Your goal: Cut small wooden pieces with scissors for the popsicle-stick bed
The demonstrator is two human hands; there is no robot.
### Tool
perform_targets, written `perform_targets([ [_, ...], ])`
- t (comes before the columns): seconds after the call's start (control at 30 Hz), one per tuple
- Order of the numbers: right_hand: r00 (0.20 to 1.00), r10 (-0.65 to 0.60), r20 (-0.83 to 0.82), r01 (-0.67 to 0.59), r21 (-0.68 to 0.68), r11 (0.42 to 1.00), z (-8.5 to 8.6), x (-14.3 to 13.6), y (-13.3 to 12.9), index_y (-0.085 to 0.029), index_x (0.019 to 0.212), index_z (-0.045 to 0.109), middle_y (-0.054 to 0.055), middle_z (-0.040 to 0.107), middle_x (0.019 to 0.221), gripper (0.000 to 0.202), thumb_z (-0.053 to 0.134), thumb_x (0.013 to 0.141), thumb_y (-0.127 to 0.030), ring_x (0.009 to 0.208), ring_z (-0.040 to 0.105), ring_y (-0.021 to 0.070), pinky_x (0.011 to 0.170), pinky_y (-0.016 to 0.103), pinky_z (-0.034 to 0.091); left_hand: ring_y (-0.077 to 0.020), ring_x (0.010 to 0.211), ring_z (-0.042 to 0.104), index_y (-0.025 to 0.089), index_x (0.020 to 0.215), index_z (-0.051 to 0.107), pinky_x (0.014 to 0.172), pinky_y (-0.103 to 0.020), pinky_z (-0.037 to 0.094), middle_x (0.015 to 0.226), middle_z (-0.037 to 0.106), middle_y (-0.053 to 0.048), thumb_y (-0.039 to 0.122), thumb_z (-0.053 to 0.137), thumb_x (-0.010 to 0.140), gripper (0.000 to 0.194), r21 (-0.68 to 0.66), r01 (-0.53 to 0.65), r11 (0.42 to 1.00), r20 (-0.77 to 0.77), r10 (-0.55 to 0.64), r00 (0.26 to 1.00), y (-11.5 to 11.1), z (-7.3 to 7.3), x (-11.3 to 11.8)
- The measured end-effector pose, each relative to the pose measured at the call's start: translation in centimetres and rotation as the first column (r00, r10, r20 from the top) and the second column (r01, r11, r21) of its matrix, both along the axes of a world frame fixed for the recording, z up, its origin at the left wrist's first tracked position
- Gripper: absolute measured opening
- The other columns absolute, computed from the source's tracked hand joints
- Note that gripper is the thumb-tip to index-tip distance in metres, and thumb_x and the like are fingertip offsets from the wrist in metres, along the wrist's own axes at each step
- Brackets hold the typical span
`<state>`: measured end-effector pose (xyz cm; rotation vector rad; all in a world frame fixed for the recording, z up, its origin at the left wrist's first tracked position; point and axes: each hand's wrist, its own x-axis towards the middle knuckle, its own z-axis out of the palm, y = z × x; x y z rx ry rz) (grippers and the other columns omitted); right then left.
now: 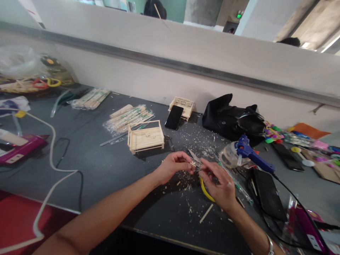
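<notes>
My left hand [178,164] pinches a tiny pale wooden flower-shaped piece [193,164] between thumb and fingertips. Close beside it, my right hand [219,182] is closed around the middle of a pair of scissors with a yellow handle [205,191]. The blades [195,156] point up and away, past the little flower. My right fingers partly hide the scissors. Beyond my left hand stands a miniature wooden bed-like frame [146,138] with small flower pieces on it. Behind it is a small wooden bench [184,104], a black phone [174,117] leaning against it.
Wood shavings and a short stick [206,213] lie around my hands. Rightward are a blue glue gun [249,152], a tape roll [228,154], a dark phone [268,193] and a black bag [231,118]. Bagged sticks [132,118] and a white cable [54,141] are leftward.
</notes>
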<state>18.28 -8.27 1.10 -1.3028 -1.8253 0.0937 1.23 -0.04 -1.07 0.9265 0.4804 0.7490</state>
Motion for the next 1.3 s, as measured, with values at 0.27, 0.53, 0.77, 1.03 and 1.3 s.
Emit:
perform_targets([
  [0.27,0.817,-0.545,0.186,0.427,0.439,0.791,5.0,3.9,-2.2,-0.028,0.143,0.048,0.007,0.073,0.099,0.059,0.056,0.087,-0.012,0.074,0.066,0.0229,0.077,0.040,0.054,-0.0135,0.060,0.067,0.014,0.074,0.066,0.069,-0.030,0.053,0.070,0.073,-0.002,0.029,0.088,0.060,0.030,-0.009,-0.123,0.992,0.034,0.123,0.992,0.6,0.0,-0.1],
  [0.53,0.678,-0.527,0.512,0.583,0.062,0.810,4.0,11.7,-0.2,-0.012,0.143,0.040,0.016,0.067,0.115,0.075,0.051,0.080,-0.050,0.102,0.063,0.0357,0.088,0.051,0.051,-0.0136,0.059,0.067,0.014,0.072,0.066,0.066,-0.029,0.056,0.068,0.073,-0.002,0.031,0.089,0.058,0.032,-0.045,-0.161,0.986,0.062,0.164,0.985,0.6,0.4,-0.1],
  [0.77,0.697,-0.645,0.312,0.674,0.022,0.739,3.5,10.3,0.1,-0.016,0.111,0.066,0.018,0.070,0.101,0.057,0.042,0.084,-0.060,0.091,0.067,0.0338,0.076,0.046,0.054,-0.0147,0.061,0.068,0.015,0.072,0.065,0.070,-0.032,0.057,0.069,0.073,-0.003,0.032,0.089,0.059,0.032,-0.062,-0.166,0.984,0.062,0.170,0.984,0.6,0.2,0.0],
  [1.03,0.937,-0.342,-0.065,0.313,-0.273,0.910,3.2,4.8,-3.2,-0.020,0.072,0.072,0.006,0.069,0.061,0.052,0.051,0.086,-0.066,0.049,0.060,0.0170,0.046,0.025,0.049,-0.0151,0.062,0.069,0.015,0.072,0.064,0.071,-0.032,0.057,0.069,0.073,-0.003,0.033,0.091,0.055,0.036,-0.100,-0.192,0.976,0.051,0.198,0.979,0.7,0.3,-0.1],
  [1.3,0.958,-0.278,0.070,0.286,-0.194,0.938,1.8,2.8,-2.5,-0.023,0.070,0.078,0.008,0.076,0.070,0.063,0.043,0.086,-0.074,0.064,0.072,0.0231,0.060,0.029,0.058,-0.0147,0.060,0.068,0.015,0.071,0.064,0.071,-0.032,0.056,0.069,0.074,-0.003,0.032,0.091,0.053,0.037,-0.108,-0.227,0.968,0.031,0.232,0.972,0.8,0.3,0.1],
])
